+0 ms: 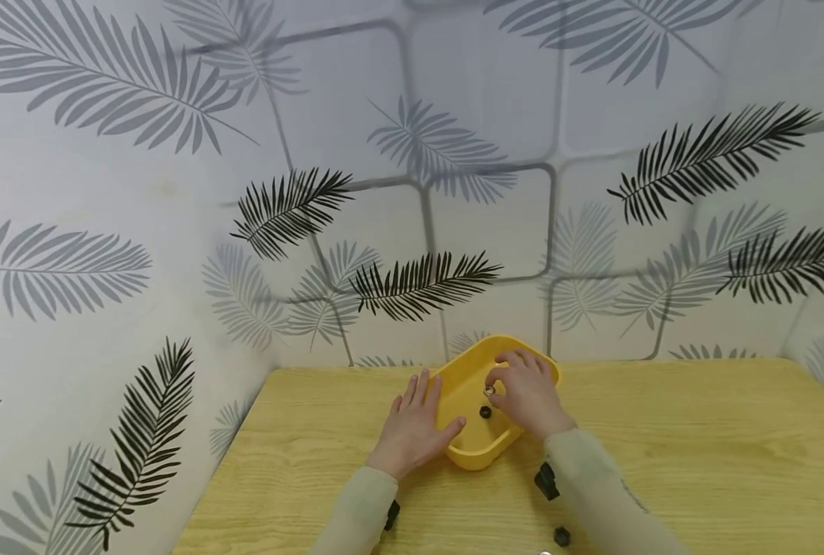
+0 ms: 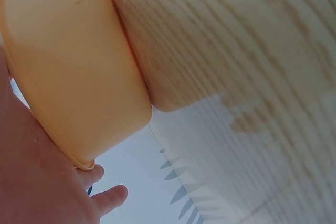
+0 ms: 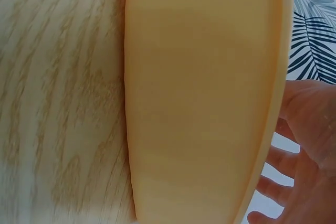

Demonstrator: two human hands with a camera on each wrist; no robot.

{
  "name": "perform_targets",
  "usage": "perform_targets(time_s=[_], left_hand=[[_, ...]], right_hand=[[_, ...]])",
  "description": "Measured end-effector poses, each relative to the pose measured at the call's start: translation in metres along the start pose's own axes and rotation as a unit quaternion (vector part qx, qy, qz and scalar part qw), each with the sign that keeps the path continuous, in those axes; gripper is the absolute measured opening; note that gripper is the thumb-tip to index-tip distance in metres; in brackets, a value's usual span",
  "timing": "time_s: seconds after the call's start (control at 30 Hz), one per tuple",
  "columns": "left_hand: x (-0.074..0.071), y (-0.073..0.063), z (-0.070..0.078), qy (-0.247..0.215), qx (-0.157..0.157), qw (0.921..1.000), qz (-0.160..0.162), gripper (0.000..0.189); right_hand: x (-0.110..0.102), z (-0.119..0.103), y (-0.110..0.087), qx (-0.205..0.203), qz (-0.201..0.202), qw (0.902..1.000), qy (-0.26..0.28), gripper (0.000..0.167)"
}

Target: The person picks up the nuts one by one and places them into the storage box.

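Observation:
A yellow plastic tub (image 1: pixel 469 459) stands slantwise on the wooden table near the wall. My left hand (image 1: pixel 412 432) rests on its left rim with the fingers straight and spread. Over the tub's inside, my right hand (image 1: pixel 528 393) pinches a small silvery nut (image 1: pixel 489 391) between thumb and index finger. Below it on the tub's floor lies a dark nut (image 1: pixel 485 412). The left wrist view shows the tub's outer wall (image 2: pixel 79 72) with the left hand (image 2: pixel 42 171) along the rim. In the right wrist view the tub's side hides the right fingertips.
On the wooden table (image 1: pixel 696 447), another dark nut (image 1: pixel 562 536) lies near the front, beside the right forearm. A shiny bit shows at the bottom frame edge. The leaf-patterned wall (image 1: pixel 453 231) rises directly behind the table's back edge.

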State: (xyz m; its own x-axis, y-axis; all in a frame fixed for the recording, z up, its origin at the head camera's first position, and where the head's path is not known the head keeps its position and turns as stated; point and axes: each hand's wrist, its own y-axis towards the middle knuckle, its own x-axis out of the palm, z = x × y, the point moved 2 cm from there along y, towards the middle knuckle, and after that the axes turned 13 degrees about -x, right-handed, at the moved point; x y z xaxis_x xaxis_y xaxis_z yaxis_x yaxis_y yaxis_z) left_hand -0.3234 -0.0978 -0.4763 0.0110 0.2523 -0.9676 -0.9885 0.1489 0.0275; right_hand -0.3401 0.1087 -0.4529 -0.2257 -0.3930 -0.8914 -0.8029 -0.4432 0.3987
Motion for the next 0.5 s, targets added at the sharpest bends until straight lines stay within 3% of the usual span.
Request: perform_targets(time_s=[0.27,0.5], left_hand=[[0.0046,0.0013,-0.0017,0.0,0.004,1.0,0.006,0.083],[0.0,-0.0002,-0.0006,0.004,0.002,1.0,0.005,0.084]], right_hand=[[0.0056,-0.003,0.003,0.0,-0.009,1.0,-0.004,0.008],[0.0057,-0.0039,0.0051,-0.002,-0.008,0.9999,-0.009,0.01]])
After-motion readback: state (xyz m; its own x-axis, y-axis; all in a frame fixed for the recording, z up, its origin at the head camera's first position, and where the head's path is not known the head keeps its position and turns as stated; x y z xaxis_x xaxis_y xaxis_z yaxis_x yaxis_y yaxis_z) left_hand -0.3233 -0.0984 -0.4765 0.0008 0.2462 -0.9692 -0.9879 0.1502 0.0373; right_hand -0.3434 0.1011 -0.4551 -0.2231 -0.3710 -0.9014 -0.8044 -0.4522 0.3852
